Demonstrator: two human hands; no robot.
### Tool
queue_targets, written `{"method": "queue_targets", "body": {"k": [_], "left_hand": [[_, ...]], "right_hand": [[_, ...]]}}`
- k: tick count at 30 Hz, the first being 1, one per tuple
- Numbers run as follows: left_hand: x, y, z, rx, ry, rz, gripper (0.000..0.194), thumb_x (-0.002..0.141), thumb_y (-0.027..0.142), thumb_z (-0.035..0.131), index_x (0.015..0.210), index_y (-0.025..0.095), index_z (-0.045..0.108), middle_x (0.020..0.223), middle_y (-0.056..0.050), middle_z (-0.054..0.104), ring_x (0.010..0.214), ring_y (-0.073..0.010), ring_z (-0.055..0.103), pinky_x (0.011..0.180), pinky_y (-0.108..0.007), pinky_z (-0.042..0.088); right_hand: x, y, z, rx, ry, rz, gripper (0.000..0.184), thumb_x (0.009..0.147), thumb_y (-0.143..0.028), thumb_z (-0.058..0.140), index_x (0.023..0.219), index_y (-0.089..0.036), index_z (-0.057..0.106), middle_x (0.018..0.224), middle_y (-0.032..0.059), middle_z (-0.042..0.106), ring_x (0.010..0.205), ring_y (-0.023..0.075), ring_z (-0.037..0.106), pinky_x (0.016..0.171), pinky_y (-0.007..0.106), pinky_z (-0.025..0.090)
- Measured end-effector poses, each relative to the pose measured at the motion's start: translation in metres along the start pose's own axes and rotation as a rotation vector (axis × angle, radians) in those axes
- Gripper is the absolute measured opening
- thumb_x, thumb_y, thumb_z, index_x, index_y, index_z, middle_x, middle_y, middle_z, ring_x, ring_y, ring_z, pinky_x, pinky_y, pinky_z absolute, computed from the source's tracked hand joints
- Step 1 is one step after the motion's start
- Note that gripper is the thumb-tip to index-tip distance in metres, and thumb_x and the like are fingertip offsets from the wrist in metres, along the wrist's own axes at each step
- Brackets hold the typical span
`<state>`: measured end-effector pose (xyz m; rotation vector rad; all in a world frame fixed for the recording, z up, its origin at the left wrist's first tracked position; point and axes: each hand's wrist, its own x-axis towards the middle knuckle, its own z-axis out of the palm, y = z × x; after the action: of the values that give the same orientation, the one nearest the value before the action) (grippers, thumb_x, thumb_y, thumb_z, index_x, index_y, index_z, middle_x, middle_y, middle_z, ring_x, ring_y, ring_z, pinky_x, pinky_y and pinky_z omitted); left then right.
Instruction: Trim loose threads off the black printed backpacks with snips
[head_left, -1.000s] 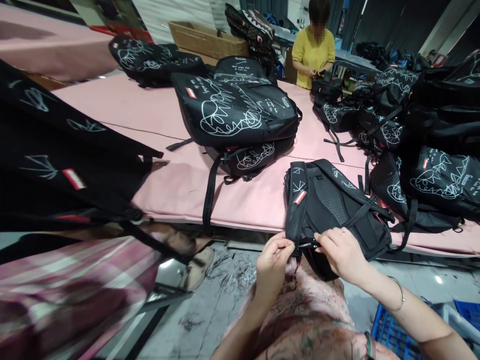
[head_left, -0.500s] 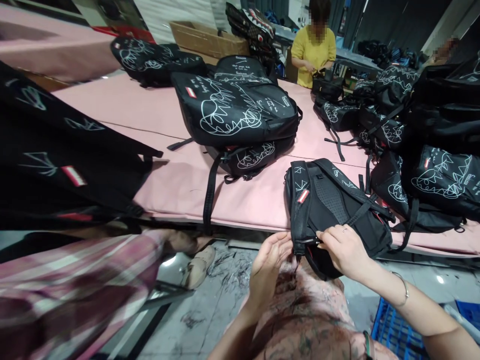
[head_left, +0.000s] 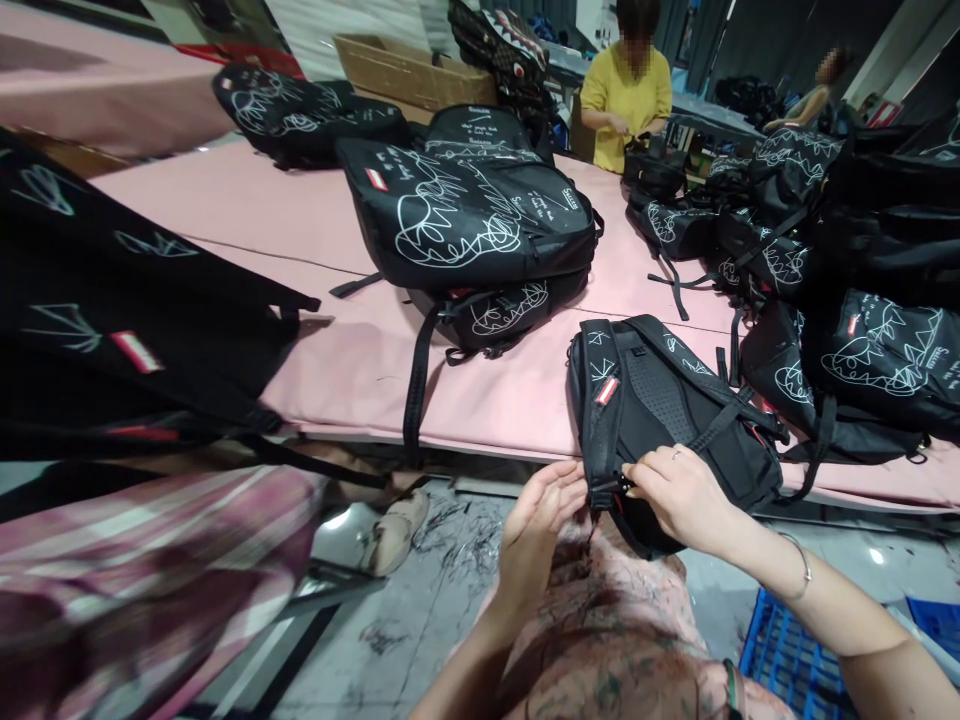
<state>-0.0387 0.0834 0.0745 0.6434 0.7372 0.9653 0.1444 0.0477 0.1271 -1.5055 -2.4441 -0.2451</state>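
A black backpack [head_left: 660,410] with white scribbles and a red-and-white label lies back side up at the pink table's front edge, its lower part hanging over. My right hand [head_left: 679,500] is closed at the lower end of its shoulder strap [head_left: 600,430]. A small dark thing with shiny spots pokes out from the fingertips; its kind cannot be made out. On the strap's other side, my left hand [head_left: 544,505] has its fingers stretched out, palm partly up. Its fingertips meet the strap's edge, and whether they pinch it is hidden.
Stacked black backpacks [head_left: 465,215] lie on the pink table [head_left: 300,240], with more piled at right [head_left: 885,350]. A person in a yellow top [head_left: 626,95] works across the table. Black fabric [head_left: 112,300] and someone's plaid clothing [head_left: 150,590] fill the left. A blue crate [head_left: 795,660] stands below right.
My right hand has shifted slightly left along the lower strap end with the small dark thing. My left hand stays almost in place. The black fabric at left has moved a little.
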Motion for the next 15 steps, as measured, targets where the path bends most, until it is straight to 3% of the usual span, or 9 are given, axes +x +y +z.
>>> {"method": "queue_targets", "body": {"k": [10,13,15], "left_hand": [[0.0002,-0.0027,0.0025,0.008,0.009,-0.032,0.04,0.075,0.037,0.059,0.105,0.012,0.05,0.108,-0.014,0.06,0.098,-0.0223,0.059,0.09,-0.033,0.045],[0.0008,0.0025,0.0,0.004,0.06,-0.07,0.042,0.07,0.035,0.063,0.104,0.014,0.052,0.111,-0.011,0.06,0.099,-0.0211,0.06,0.091,-0.028,0.047],[0.0042,0.0056,-0.003,0.014,0.085,-0.111,0.047,0.064,0.036,0.069,0.104,0.015,0.054,0.111,-0.01,0.06,0.1,-0.0214,0.059,0.089,-0.024,0.048]], "right_hand": [[-0.0051,0.0007,0.0026,0.006,0.015,0.026,0.015,0.088,-0.018,0.044,0.095,-0.014,0.056,0.075,0.0042,0.056,0.07,0.016,0.043,0.064,0.03,0.029],[-0.005,0.0,0.0024,0.162,0.055,0.07,0.015,0.088,-0.02,0.042,0.09,-0.014,0.055,0.074,0.0043,0.055,0.069,0.0156,0.044,0.064,0.029,0.03],[-0.0019,0.0003,0.0046,0.358,0.131,0.188,0.014,0.087,-0.022,0.042,0.09,-0.015,0.054,0.078,0.0037,0.056,0.072,0.0144,0.047,0.066,0.027,0.033]]}}
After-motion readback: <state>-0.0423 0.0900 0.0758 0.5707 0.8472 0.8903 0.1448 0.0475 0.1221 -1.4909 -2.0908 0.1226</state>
